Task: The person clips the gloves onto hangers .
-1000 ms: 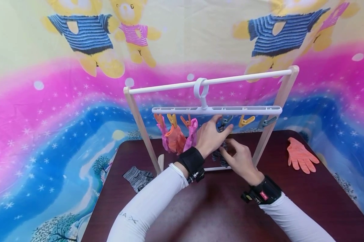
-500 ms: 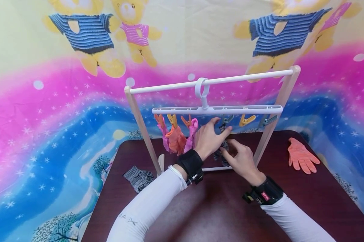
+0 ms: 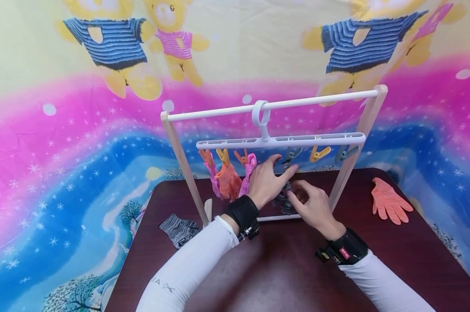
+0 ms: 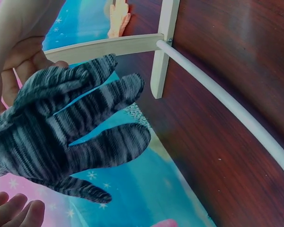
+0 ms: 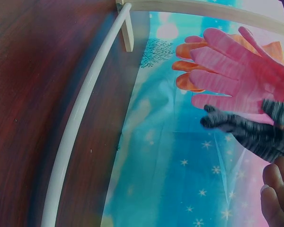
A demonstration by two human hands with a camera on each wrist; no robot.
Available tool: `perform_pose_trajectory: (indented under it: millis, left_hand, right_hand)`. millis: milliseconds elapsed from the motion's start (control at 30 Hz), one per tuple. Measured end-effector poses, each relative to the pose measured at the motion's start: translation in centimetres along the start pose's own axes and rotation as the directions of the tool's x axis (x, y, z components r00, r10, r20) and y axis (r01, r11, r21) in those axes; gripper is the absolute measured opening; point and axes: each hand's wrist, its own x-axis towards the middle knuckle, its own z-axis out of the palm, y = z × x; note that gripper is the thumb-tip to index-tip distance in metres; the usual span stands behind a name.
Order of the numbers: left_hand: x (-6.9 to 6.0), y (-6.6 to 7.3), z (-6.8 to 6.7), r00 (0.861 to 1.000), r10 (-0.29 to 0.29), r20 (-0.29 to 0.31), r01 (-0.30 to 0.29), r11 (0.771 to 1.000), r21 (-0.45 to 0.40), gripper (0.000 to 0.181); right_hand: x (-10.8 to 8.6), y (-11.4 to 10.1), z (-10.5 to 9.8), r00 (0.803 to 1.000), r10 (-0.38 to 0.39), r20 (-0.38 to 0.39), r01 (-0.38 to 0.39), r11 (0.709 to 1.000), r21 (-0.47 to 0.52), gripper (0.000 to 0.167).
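A black-and-grey striped knit glove (image 4: 38, 142) hangs fingers-down from a grey-blue clip (image 3: 294, 153) on the white hanger (image 3: 317, 139). To its left is my left hand (image 3: 268, 181), thumb stretched across in front of the glove's upper part; in the left wrist view its bent fingertips (image 4: 19, 210) are apart from the glove. My right hand (image 3: 314, 203) is at the glove's right edge, loosely bent, thumb and forefinger close to the knit; exact contact is hard to see. Pink gloves (image 5: 232, 68) and an orange glove (image 3: 228, 180) hang from clips on the left.
A wooden rack with a white rod (image 3: 317, 98) holds the hanger. A yellow clip (image 3: 319, 154) and another grey-blue clip (image 3: 347, 153) hang at right. On the dark table (image 3: 289, 268) lie a striped grey glove (image 3: 178, 229) at left and an orange glove (image 3: 390, 201) at right.
My left hand has shifted slightly left and down, away from the clip. The right hand has edged a little to the right. The striped glove still hangs in place.
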Motion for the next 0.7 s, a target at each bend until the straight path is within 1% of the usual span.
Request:
perform_pose_trajectory:
  millis: [167,367,533,700]
  left_hand:
    - [-0.3,-0.5,0.1,1.000,0.017,-0.003,-0.017,1.000,0.001,0.074]
    - [-0.5,-1.0,0.3,0.999,0.032,-0.005,-0.032,0.999,-0.011,0.071]
    - [-0.7,-1.4,0.3,1.000,0.025,0.004,-0.025,0.999,-0.031,0.072]
    - [-0.8,-1.5,0.3,1.000,0.021,0.006,-0.021,0.999,-0.030,0.071]
  right_hand:
    - [-0.1,0.1,-0.1,1.000,0.005,0.007,-0.006,1.000,0.013,0.022]
    - [-0.2,0.3,-0.2,1.000,0.000,-0.002,0.000,1.000,-0.001,0.019]
    - [-0.2,0.4,-0.3,1.000,0.006,0.002,-0.005,1.000,-0.011,0.018]
    - [-0.4,0.4,-0.4,0.999,0.028,0.016,-0.028,0.999,-0.020,0.017]
